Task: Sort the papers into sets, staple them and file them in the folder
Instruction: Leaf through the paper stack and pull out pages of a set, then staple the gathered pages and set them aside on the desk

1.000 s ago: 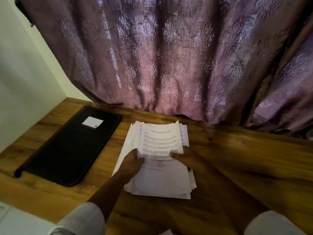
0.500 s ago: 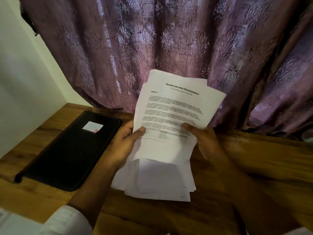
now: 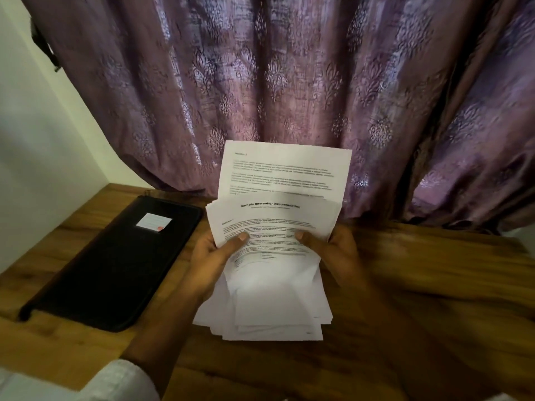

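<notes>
I see both hands at frame centre, holding up a few printed sheets [image 3: 275,224], fanned, one page higher behind. L hand [image 3: 215,257] grips the left edge, thumb on the front page; R hand [image 3: 333,250] grips the right edge the same way. The paper stack [image 3: 278,314] lies on the wooden table [image 3: 434,285] at 6 o'clock. The black folder [image 3: 115,261], closed, lies flat at 9 o'clock, near the stack. Purple curtain [image 3: 289,82] at 12.

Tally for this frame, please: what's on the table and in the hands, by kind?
1 folder, black, closed
1 paper pile, sheets too many to count
2 held sheets showing, one behind the other
2 hands: left hand, right hand, both gripping them
Total: 6
</notes>
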